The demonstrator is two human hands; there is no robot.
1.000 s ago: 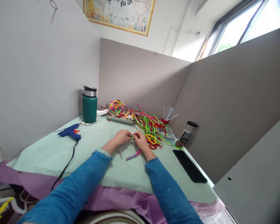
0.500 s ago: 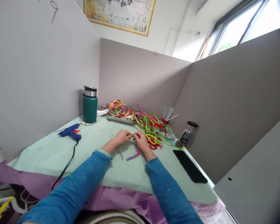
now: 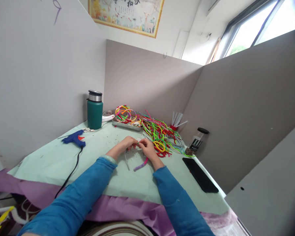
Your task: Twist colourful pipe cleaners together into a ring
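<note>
Where partitions (image 3: 149,73) enclose the pale tabletop (image 3: 46,162), left hand (image 3: 128,142) and right hand (image 3: 147,148) pinch a green piece (image 3: 138,143), fingers closed

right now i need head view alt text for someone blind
A person's left hand and right hand meet at a small green piece over a pale green table cover. Colourful fuzzy stems lie heaped behind, a blue glue gun at left.

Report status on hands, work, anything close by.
Right hand pinching small green piece, mostly hidden. Left hand at it too, grip unclear. Colorful fuzzy-stem pile close beside right hand.
</note>
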